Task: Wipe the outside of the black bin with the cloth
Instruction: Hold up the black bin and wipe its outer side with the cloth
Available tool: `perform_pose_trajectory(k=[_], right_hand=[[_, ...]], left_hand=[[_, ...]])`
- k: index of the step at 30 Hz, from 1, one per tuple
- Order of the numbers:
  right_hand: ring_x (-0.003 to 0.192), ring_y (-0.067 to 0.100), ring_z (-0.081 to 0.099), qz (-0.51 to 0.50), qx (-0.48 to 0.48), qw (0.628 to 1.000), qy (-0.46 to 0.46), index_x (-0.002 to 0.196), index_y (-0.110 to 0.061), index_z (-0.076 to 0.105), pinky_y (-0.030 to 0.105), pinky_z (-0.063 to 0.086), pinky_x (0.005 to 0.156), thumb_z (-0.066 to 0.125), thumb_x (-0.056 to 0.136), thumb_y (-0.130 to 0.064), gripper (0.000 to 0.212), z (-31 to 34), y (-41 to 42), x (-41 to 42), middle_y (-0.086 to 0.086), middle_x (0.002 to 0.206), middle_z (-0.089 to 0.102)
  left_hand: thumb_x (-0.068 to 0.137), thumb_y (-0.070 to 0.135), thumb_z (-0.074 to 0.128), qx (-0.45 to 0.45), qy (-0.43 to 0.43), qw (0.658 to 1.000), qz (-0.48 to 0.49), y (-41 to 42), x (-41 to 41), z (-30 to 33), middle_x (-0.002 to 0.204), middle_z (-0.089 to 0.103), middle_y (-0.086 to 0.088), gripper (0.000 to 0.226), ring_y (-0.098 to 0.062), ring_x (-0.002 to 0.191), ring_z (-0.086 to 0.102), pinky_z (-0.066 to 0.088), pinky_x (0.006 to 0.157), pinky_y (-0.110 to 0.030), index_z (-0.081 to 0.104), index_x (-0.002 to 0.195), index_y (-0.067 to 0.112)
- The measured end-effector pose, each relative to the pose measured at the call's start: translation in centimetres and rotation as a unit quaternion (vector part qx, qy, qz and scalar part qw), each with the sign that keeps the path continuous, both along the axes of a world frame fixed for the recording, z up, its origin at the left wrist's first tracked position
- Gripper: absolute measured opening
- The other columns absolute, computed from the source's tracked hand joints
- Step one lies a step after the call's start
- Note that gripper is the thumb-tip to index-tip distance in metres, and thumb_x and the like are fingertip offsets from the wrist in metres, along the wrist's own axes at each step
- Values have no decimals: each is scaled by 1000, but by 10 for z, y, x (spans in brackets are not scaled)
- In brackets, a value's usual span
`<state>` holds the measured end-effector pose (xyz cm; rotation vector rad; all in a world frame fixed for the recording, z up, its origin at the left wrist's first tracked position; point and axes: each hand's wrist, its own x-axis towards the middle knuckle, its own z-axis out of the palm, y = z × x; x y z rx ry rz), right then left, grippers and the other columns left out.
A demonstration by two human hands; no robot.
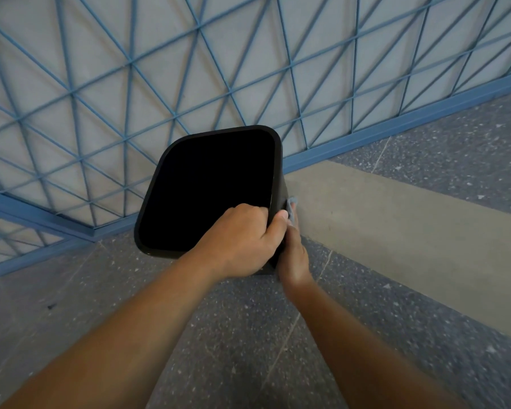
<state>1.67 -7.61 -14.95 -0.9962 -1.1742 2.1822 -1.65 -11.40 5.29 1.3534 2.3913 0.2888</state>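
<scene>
The black bin [210, 190] stands on the floor with its square mouth open toward me and its inside dark. My left hand [245, 237] grips the near right corner of the rim, fingers curled over the edge and thumb on the outside. My right hand [292, 255] presses a grey-blue cloth [292, 209] against the bin's outer right side. Only a small edge of the cloth shows past the fingers. Most of the bin's right wall is hidden behind the rim and my hands.
A blue metal lattice railing [189, 84] with a blue base rail runs close behind and left of the bin. The floor is speckled grey terrazzo [248, 335], with a plain beige strip [396, 219] to the right.
</scene>
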Motion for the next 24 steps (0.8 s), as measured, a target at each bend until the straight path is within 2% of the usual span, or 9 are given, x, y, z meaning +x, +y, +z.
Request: perform_pose_trajectory(k=[2, 6, 7, 9, 12, 16, 20, 22, 24], right_hand=[[163, 22, 27, -5, 13, 1000, 4, 164, -29, 35, 57, 19, 134, 43, 82, -93, 105, -9, 3, -1, 3, 173, 32], [162, 22, 28, 21, -42, 998, 46, 162, -33, 39, 58, 22, 133, 54, 62, -104, 123, -54, 11, -13, 2, 173, 34], [162, 22, 29, 22, -38, 998, 37, 162, -32, 40, 58, 22, 132, 53, 60, -105, 126, -38, 12, -11, 2, 172, 35], [162, 27, 29, 6, -33, 999, 40, 162, -26, 40, 59, 22, 132, 53, 63, -104, 127, -3, 15, -8, 7, 171, 36], [161, 33, 30, 17, -31, 998, 55, 164, -21, 35, 60, 24, 132, 58, 73, -91, 118, 6, 26, -10, 16, 172, 32], [162, 32, 28, 58, -70, 993, 81, 163, -31, 37, 63, 22, 131, 61, 71, -95, 115, -59, 35, -21, 11, 174, 29], [163, 31, 24, 52, -31, 995, 80, 165, -30, 32, 61, 20, 132, 58, 80, -87, 106, 8, 31, -13, 11, 175, 25], [164, 27, 22, 44, -4, 996, 81, 166, -33, 27, 58, 18, 134, 53, 86, -80, 97, 15, 31, -11, 6, 176, 24], [163, 27, 25, 50, -17, 996, 68, 166, -32, 28, 57, 20, 134, 55, 82, -86, 104, 7, 31, -10, 6, 175, 27]], left_hand=[[103, 41, 39, 3, 7, 1000, -6, 2, 1, 2, 47, 45, 3, 53, -11, 43, 45, 33, 51, -29, 47, 56, 18], [103, 42, 38, -5, 7, 1000, -2, 1, 1, 3, 52, 50, -1, 52, -17, 49, 50, 40, 55, -33, 50, 60, 15], [103, 42, 38, -8, 3, 1000, -1, 1, 2, 4, 53, 52, -2, 53, -17, 50, 52, 42, 55, -34, 52, 61, 14], [103, 42, 37, -10, 8, 1000, -1, 2, 3, 5, 54, 54, -3, 53, -19, 51, 54, 45, 55, -35, 52, 61, 14], [104, 40, 36, -14, 20, 1000, 0, 5, 4, 5, 52, 52, -3, 54, -17, 47, 51, 42, 52, -33, 51, 60, 14], [105, 39, 35, -23, 37, 999, -3, 5, 7, 7, 54, 53, -5, 53, -19, 49, 52, 41, 52, -33, 50, 61, 14], [105, 38, 34, -30, 42, 999, -5, 5, 7, 6, 55, 55, -4, 53, -19, 51, 55, 43, 53, -33, 53, 62, 14], [105, 38, 34, -26, 40, 999, -7, 7, 6, 6, 54, 53, -4, 53, -18, 50, 53, 42, 53, -33, 52, 61, 14], [105, 38, 35, -25, 38, 999, -5, 6, 7, 7, 52, 50, -3, 52, -17, 49, 51, 39, 52, -32, 49, 60, 16]])
